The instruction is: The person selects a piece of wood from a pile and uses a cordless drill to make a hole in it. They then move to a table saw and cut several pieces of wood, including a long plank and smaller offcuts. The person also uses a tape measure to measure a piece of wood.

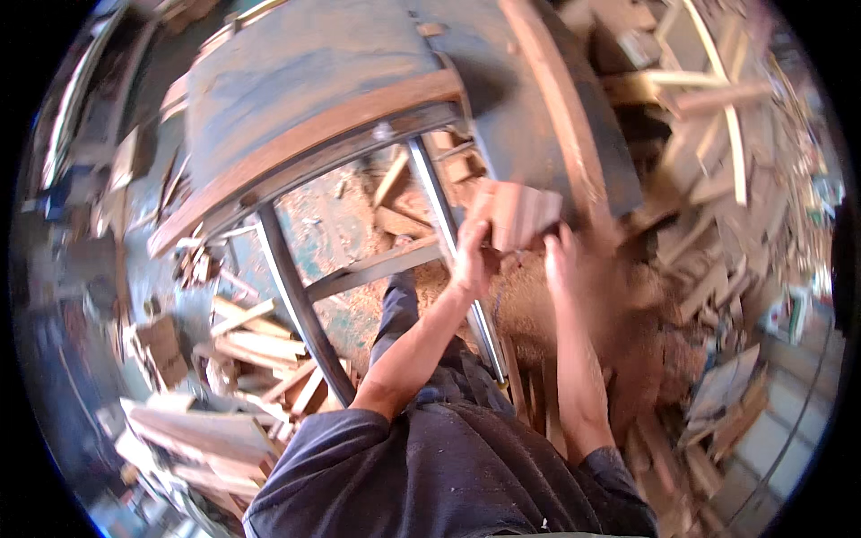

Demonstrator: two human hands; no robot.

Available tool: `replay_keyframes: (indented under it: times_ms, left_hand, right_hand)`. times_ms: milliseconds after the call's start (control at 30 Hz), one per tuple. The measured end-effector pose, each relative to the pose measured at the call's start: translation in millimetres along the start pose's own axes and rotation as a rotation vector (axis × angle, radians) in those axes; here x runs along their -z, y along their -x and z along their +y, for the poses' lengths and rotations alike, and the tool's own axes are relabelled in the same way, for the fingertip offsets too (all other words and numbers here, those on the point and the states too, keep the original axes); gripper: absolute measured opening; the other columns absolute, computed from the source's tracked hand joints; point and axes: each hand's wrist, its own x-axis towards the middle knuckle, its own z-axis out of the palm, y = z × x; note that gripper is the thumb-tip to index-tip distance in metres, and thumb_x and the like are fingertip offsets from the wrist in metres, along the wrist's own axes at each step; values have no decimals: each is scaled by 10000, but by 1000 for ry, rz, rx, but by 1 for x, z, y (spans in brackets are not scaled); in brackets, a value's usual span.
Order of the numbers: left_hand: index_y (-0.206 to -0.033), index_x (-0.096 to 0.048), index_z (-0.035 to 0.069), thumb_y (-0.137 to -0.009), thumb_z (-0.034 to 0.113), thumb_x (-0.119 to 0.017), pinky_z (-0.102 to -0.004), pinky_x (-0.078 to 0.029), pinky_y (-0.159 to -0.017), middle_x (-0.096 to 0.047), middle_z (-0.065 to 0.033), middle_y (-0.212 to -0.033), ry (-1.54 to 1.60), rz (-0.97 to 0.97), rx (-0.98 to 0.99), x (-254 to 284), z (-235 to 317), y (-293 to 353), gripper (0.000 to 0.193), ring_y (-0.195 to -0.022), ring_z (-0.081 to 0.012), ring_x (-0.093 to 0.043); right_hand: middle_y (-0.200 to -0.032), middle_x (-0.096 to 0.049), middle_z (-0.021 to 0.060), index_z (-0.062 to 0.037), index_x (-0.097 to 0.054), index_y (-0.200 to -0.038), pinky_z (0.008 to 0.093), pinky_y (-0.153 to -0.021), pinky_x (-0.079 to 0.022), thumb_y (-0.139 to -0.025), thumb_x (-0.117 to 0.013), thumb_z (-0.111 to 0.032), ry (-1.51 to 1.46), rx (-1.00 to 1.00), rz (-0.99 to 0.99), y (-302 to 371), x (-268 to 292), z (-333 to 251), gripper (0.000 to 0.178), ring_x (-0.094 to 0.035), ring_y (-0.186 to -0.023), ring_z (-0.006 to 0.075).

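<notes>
A reddish-brown wooden block (525, 215), with lighter stripes along its face, is held between my two hands at the near edge of the machine table (314, 67). My left hand (473, 258) is closed on its left side, thumb up against the wood. At the block's lower right corner, the fingers of my right hand (560, 255) press against it, partly smeared by motion. The block's underside is hidden. Just beyond it, a long wooden strip (565, 108) runs away from me along the dusty blue-grey tabletop.
A wooden rail (314, 148) edges the table's left part, above metal legs (300, 296) and a crossbar (372, 272). Sawdust (529, 300) heaps below my hands. Offcuts lie in piles at the left (260, 345) and right (708, 215). Boards (193, 430) lean at lower left.
</notes>
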Motion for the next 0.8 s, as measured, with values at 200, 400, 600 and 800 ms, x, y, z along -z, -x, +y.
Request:
replay_keyframes:
  times_ms: [200,400,600,800]
  left_hand:
    - [-1428,-427,118,-969,319,-591,-382,-548,-871,-540,-96,-1282,-166,-100,19,16,-9,38,527,-1138,-217,-587]
    - [-1487,-410,83,-998,225,-536,-421,-523,-1006,-531,-101,-1415,-2,-126,-102,61,27,135,524,-1244,-242,-579]
    - [-1393,-493,149,-1015,352,-518,-412,-550,-884,-600,-63,-1275,68,211,-310,114,155,179,429,-1063,-206,-635]
    - [-1634,-5,213,-991,602,-530,-542,-470,-1092,-48,-261,-1653,47,144,-873,108,461,247,917,-1314,-440,-515]
  right_hand:
    - [-1358,-559,126,10,-494,-1409,365,-944,-515,-914,-554,-103,-763,165,95,51,-17,53,512,-585,-1147,242]
    - [-1181,-625,69,-22,-585,-1287,302,-852,-497,-927,-573,-150,-542,74,-94,95,-64,75,383,-594,-1023,179]
    - [-1357,-566,155,33,-453,-1451,370,-1041,-477,-936,-492,-85,-735,135,-438,170,-140,-133,530,-572,-1219,239]
    - [-1398,-551,281,46,-495,-1408,456,-1083,-491,-989,-548,-210,-491,860,-655,206,-173,-325,494,-557,-1306,357]
